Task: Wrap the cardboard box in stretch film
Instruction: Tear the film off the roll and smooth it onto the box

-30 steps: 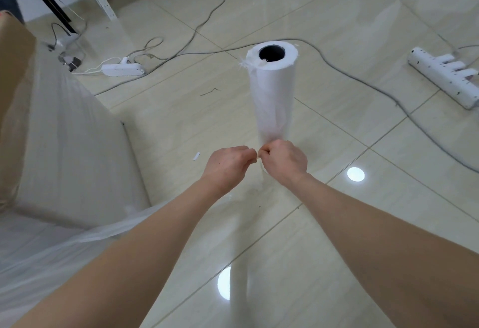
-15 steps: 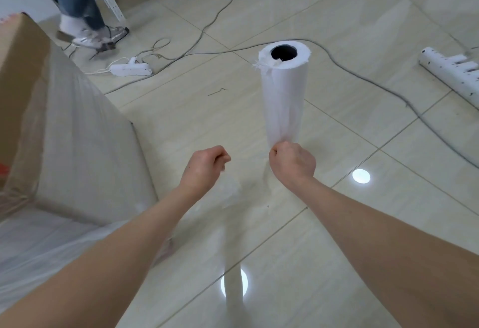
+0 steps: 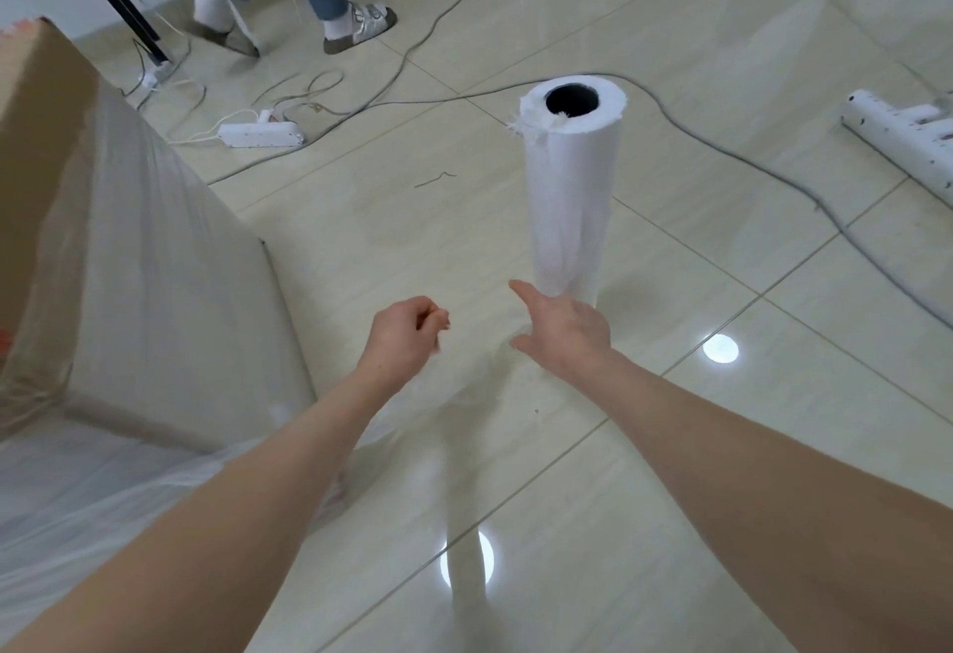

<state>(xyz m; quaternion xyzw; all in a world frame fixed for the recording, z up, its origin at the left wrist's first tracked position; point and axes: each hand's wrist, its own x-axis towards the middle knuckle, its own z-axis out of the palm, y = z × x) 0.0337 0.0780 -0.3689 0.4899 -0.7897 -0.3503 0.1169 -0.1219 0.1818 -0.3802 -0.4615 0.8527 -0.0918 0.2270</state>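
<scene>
Parting hands at the roll's foot: film apparently torn free, box part-wrapped.

Large brown cardboard box, on the floor at left, its near face already under film. Clear film sheet, trailing from the box across pale tiles towards the arms. Tall white roll of stretch film, upright, well apart from the box. Right hand, a second ago pinched against the left at the roll's base, now splayed wide, holding nothing. Left hand, drawn aside, fingers curled narrow, seemingly pinching the sheet's faint tail. Judged: sheet severed; the tail wants pressing onto the box.
</scene>
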